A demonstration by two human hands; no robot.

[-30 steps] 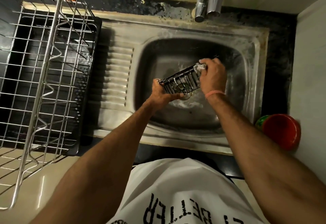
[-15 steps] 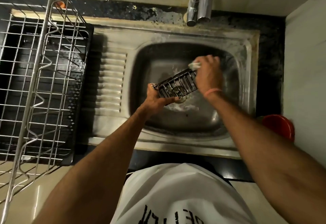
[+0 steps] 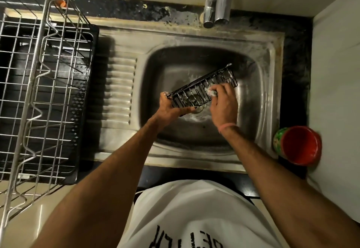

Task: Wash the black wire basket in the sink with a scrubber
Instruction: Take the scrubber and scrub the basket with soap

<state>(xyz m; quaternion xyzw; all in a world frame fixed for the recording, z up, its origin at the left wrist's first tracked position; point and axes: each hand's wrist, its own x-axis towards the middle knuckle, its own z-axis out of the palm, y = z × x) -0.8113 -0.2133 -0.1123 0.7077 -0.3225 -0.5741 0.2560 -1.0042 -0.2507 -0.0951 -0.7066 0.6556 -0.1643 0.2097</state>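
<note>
The scene was dim and warm-toned. Glare streaked the tap (image 3: 220, 0), deep shadow filled the sink (image 3: 272, 84), and edges bowed, perhaps from the wide lens.

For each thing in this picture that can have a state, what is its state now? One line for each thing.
Basket: held tilted over the sink, soapy.
Left hand: grips the basket's near end.
Right hand: pinches the scrubber against the basket.
Scrubber: foamy, on the wires.
Tap: no water running.
Sink: wet, foam by the drain.
Red cup: lying on its side, nothing visible inside.
Dish rack: holds no dishes.
</note>
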